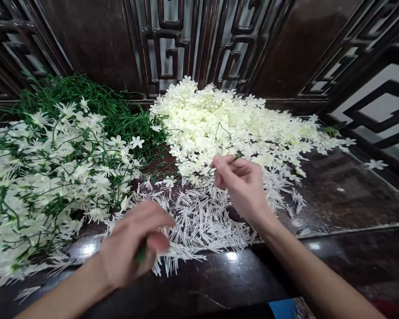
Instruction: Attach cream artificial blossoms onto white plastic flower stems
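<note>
While my right hand pinches a thin green plastic-looking stem between thumb and fingertips, over the near edge of the heaped cream star-shaped artificial blossoms, my left hand curls, blurred, near the spiky white stamen-like sprigs; I cannot tell whether it grips the small green piece showing there. Such slim parts, I judge, want a light pinch close to the tip and steady wrists.

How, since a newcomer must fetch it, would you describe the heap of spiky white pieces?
Find the carved dark panel, then the cream flower pile below it. The spiky heap lies on that pile's near side, mostly right of the green-stemmed blossoms. Unlike its petalled neighbours, this is almost all thin, needle-like white strands.
</note>
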